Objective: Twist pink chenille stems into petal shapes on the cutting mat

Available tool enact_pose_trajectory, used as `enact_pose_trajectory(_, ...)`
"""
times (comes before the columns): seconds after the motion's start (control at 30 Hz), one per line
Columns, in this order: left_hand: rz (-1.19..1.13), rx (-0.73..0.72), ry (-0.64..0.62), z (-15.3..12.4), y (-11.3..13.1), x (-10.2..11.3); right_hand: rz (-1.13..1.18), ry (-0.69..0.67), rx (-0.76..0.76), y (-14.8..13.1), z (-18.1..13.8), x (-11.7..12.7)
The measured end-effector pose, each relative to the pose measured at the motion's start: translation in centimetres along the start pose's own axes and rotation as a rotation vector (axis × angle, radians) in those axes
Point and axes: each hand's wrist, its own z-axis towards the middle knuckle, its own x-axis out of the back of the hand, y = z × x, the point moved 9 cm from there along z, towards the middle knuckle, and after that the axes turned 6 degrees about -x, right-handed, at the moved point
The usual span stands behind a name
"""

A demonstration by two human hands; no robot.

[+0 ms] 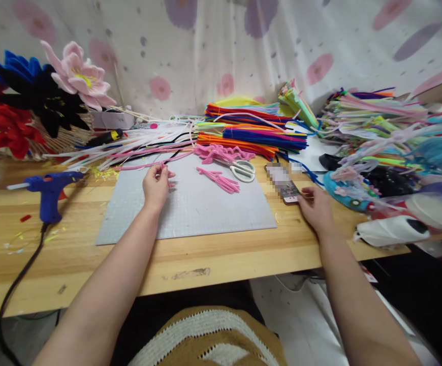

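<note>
Pink stem pieces (pixel 218 180) lie in a loose bunch on the grey mat (pixel 213 216), frame centre; they overlap, exact count hard to make out. Left hand (pixel 156 184), left of centre over the mat: thumb and index pinched narrow on a pink bit (pixel 162 165); most of it hidden by the fingers, full length can't be told. Right hand (pixel 314 206), right of centre: fingers half curled, touching lower right corner of phone (pixel 290 192); can't tell whether it grips or just rests. Phone screen mostly pixelated, unreadable.

Scissors (pixel 243 171) just above the pieces, pale handles visible, blades mostly lost among the crinkled pink strip (pixel 221 152). Bundled coloured stems (pixel 251 137) upper centre, overlapping. Long pale stems (pixel 140 140) cross upper left, some ends hidden.

Blue glue gun (pixel 50 201) at left; its black cord (pixel 19 279) runs out of frame at bottom left. Upper left: pink flower (pixel 80 76), black flower (pixel 48 99) partly covered, red flower (pixel 0 124) cut off by left edge. Right side: pile of stems (pixel 381 117), blurry, cut by right edge. White roll (pixel 390 231) below it. Brown-and-white fabric (pixel 206 338) cut off at bottom centre.
</note>
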Motion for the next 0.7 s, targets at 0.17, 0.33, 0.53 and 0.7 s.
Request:
enact_pose_trajectory(0.17,-0.037,-0.014,0.016,-0.1,0.4,0.0,-0.002,-0.016,-0.009,-0.1,0.2,-0.2)
enact_pose_trajectory(0.33,-0.119,-0.004,0.088,0.0,0.3,0.4,-0.022,-0.029,0.011,-0.4,0.2,-0.4)
enact_pose_trajectory(0.53,-0.120,0.003,0.052,0.1,0.1,0.1,-0.062,0.005,0.070,-1.4,-0.1,0.1)
enact_pose_trajectory(0.7,0.079,-0.033,-0.159,-0.4,0.2,-1.8,-0.037,0.112,0.185,-6.2,0.3,1.1)
